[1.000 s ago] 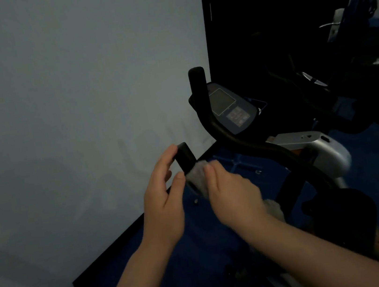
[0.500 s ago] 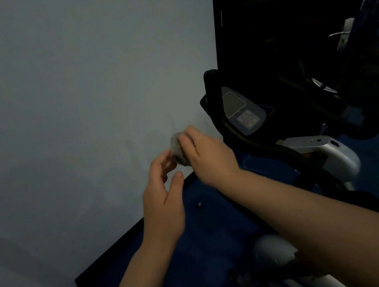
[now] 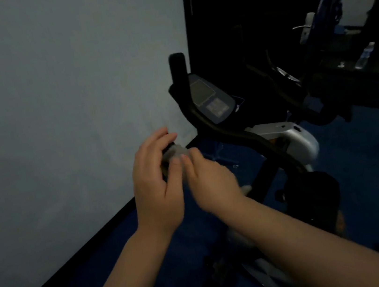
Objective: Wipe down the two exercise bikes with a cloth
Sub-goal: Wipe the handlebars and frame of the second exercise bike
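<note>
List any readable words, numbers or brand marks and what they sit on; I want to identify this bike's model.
None can be read.
Grey display screen on the black exercise bike's console: blank or too dark to tell.
Pale button panel below the screen: markings too small and blurred.
Clear plastic water bottle at far right: label blurred.
Silver bike housing: no legible brand mark.

1. A pale grey wall [image 3: 54,102] fills the left half of the view, bare and dimly lit.
2. A black skirting strip [image 3: 89,251] runs along the foot of the wall.
3. The floor [image 3: 371,165] is dark blue and glossy, with small glints of light at the right.
4. A clear plastic bottle [image 3: 365,55] stands upright on a dark ledge at the far right.
5. A metal door handle [image 3: 302,26] shows at the upper right.
</note>
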A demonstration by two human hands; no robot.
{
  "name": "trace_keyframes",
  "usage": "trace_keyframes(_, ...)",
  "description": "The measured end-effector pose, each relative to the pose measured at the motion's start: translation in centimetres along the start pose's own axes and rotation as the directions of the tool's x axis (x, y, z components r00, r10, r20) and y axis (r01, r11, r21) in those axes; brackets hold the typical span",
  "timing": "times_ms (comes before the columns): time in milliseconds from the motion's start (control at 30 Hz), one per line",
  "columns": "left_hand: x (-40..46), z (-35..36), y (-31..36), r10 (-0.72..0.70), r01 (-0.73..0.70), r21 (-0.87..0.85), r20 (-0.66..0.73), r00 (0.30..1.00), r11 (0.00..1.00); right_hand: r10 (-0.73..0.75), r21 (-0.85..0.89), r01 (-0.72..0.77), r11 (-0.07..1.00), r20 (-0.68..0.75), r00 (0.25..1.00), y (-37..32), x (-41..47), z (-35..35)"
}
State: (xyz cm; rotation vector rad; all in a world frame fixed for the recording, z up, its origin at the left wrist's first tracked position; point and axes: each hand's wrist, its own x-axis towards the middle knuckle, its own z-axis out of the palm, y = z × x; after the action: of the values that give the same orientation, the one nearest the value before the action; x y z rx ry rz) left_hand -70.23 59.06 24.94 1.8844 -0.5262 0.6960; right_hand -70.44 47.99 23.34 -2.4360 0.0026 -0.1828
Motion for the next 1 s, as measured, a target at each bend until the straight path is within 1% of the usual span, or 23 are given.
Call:
trace_keyframes(67,-0.1,1.3,0.2,-0.091,0.092,-0.09,0.013,0.996,0.992,-0.124,0.022,0.124,0.992,0.015,0.992,0.5,-0.1,-0.5)
trace_keyframes(100,-0.2,1.8,0.2,-0.126,0.127,-0.111,0.015,0.992,0.986,-0.185,0.024,0.184,0.983,0.048,0.982,1.4,-0.8,-1.0)
trace_keyframes(133,-0.3,2.3,0.2,-0.134,0.134,-0.105,0.005,0.991,0.985,-0.214,0.017,0.214,0.977,0.121,0.969,2.4,-1.4,-1.6)
trace_keyframes(200,-0.6,3.1,0.1,-0.12,0.119,-0.066,-0.012,0.993,0.991,-0.224,-0.004,0.236,0.972,0.301,0.927,3.9,-2.0,-3.3)
trace_keyframes(300,-1.7,4.3,0.3,-0.137,0.137,-0.004,-0.013,0.991,0.991,-0.241,0.037,0.261,0.965,0.53,0.813,4.3,-0.4,-5.3)
trace_keyframes(367,-2.6,4.9,0.6,-0.138,0.137,0.049,0.009,0.99,0.989,-0.229,0.009,0.294,0.956,0.65,0.724,5.1,0.3,-6.9)
trace_keyframes(433,-3.1,5.0,0.8,-0.129,0.125,0.108,0.029,0.991,0.986,-0.198,-0.058,0.366,0.929,0.759,0.621,6.7,0.8,-8.6)
trace_keyframes(500,-3.2,5.1,0.9,-0.131,0.118,0.193,0.055,0.99,0.974,-0.188,-0.084,0.454,0.887,0.833,0.521,8.3,1.6,-10.9)
trace_keyframes(567,-3.4,5.5,1.1,-0.143,0.112,0.299,0.082,0.986,0.948,-0.199,-0.081,0.504,0.86,0.856,0.477,9.5,2.6,-12.9)
trace_keyframes(633,-3.8,6.3,1.4,-0.159,0.116,0.376,0.086,0.983,0.919,-0.257,-0.047,0.543,0.839,0.845,0.47,10.2,3.1,-13.9)
trace_keyframes(700,-4.3,7.2,1.7,-0.178,0.134,0.422,0.066,0.982,0.897,-0.308,0.028,0.551,0.834,0.852,0.423,10.3,3.1,-13.0)
trace_keyframes(733,-4.4,7.5,1.7,-0.185,0.144,0.44,0.052,0.981,0.886,-0.312,0.04,0.547,0.836,0.856,0.413,10.0,2.9,-12.0)
trace_keyframes(767,-4.5,7.7,1.7,-0.191,0.154,0.454,0.037,0.981,0.878,-0.302,0.02,0.555,0.832,0.855,0.422,9.7,2.6,-11.1)
trace_keyframes(833,-4.6,7.8,1.7,-0.197,0.16,0.472,0.03,0.98,0.867,-0.331,-0.02,0.614,0.789,0.828,0.453,9.5,2.7,-10.2)
trace_keyframes(867,-4.6,7.7,1.7,-0.196,0.15,0.487,0.044,0.98,0.86,-0.35,-0.018,0.642,0.767,0.826,0.442,9.6,3.0,-10.3)
trace_keyframes(900,-4.6,7.5,1.6,-0.192,0.132,0.508,0.066,0.979,0.851,-0.352,-0.007,0.66,0.751,0.842,0.41,9.8,3.4,-10.7)
trace_keyframes(933,-4.7,7.3,1.5,-0.187,0.115,0.526,0.087,0.978,0.843,-0.336,0.005,0.674,0.738,0.87,0.361,10.2,4.1,-11.2)
trace_keyframes(1000,-4.8,7.0,1.4,-0.181,0.099,0.536,0.102,0.978,0.838,-0.276,-0.011,0.729,0.685,0.921,0.274,10.8,5.3,-12.0)
